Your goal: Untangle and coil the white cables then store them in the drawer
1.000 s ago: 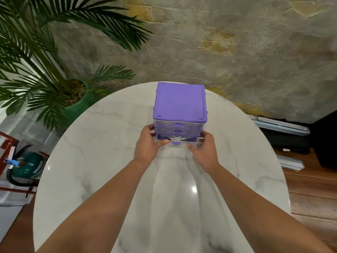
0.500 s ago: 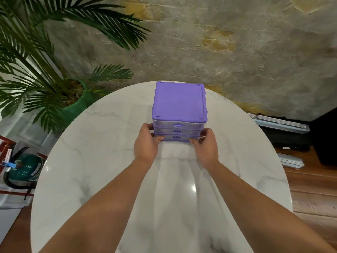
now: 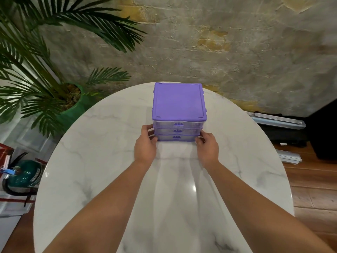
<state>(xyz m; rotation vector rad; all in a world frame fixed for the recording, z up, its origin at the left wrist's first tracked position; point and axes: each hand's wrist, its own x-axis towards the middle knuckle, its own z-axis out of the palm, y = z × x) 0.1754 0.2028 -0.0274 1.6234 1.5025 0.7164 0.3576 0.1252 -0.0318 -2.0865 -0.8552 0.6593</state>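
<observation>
Purple-topped drawer unit [image 3: 179, 114] on the marble counter [image 3: 102, 161]: its bottom drawer [image 3: 176, 137], ajar a second ago, is now shut. Cables are hidden, presumably stored. Left hand [image 3: 145, 147] and right hand [image 3: 207, 147] are pressed loosely against its corners, nothing gripped.

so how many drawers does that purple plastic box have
3, stacked in the purple plastic drawer box: top drawer, middle drawer, bottom drawer. All appear shut.
</observation>
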